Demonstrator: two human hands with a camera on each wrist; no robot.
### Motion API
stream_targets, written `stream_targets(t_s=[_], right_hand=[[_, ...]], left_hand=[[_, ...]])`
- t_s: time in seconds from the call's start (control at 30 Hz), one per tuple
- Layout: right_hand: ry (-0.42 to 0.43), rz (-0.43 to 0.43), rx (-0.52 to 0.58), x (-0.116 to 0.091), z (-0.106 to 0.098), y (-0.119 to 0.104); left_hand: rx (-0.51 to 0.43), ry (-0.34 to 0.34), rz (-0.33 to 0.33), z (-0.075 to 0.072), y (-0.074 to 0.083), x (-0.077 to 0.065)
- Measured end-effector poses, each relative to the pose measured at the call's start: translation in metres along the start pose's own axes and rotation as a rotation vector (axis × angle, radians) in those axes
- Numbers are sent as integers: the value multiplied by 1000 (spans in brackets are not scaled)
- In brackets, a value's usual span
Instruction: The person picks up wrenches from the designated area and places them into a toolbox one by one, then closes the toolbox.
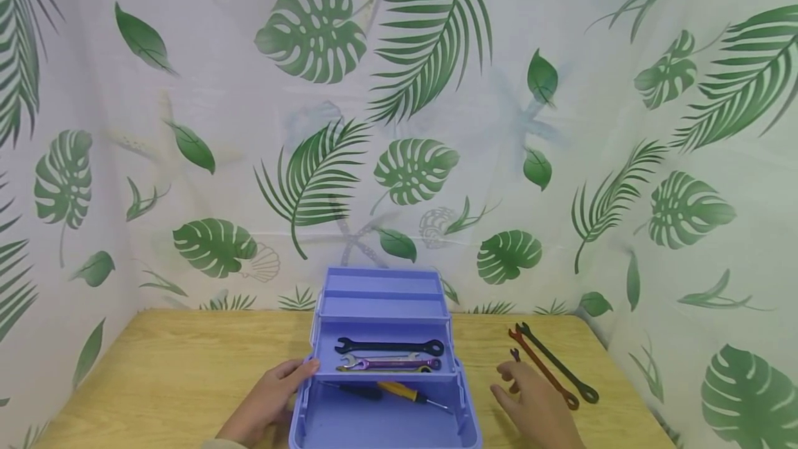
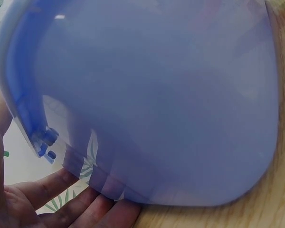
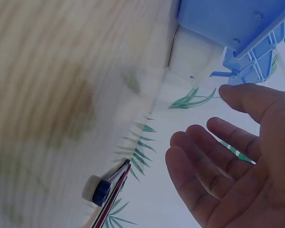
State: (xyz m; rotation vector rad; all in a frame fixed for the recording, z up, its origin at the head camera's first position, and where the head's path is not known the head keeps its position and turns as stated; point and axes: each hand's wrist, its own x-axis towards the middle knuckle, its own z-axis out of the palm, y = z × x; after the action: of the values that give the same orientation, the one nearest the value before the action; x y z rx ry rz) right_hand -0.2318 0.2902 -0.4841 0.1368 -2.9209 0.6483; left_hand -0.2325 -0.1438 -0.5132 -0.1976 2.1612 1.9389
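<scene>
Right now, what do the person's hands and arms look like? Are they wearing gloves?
No gloves! The left hand and right hand are both bare, and I can't see any rings. The right shows a thumb and four fingers. A little bit of pale sleeve peeks out by the left wrist; none shows on the right.

Left grip [image 1: 268,397] holding blue toolbox [image 1: 374,429] (wrenches [image 1: 389,347] in tray [image 1: 386,377]); right grip [image 1: 537,402] near loose wrenches [image 1: 557,363] on wooden table [image 1: 231,352]

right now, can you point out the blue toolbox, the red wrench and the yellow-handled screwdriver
blue toolbox [image 1: 382,429]: head view, bare floor of its bottom compartment
red wrench [image 1: 539,358]: head view, on its shaft
yellow-handled screwdriver [image 1: 404,392]: head view, on its handle
</scene>
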Motion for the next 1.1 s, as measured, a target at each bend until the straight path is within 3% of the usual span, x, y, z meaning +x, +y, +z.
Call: stream_targets(t_s=[0.4, 0.7, 0.87, 1.1], right_hand=[[-103, 149, -88, 2, -12, 28], [-287, 279, -96, -6, -28, 53], [-327, 275, -109, -7, -28, 54], [-315, 243, -174, 3, -26, 51]], left_hand=[[3, 3, 2, 1, -1, 0], [-10, -16, 5, -2, -2, 1], [6, -8, -11, -3, 0, 0], [-2, -19, -15, -3, -4, 2]])
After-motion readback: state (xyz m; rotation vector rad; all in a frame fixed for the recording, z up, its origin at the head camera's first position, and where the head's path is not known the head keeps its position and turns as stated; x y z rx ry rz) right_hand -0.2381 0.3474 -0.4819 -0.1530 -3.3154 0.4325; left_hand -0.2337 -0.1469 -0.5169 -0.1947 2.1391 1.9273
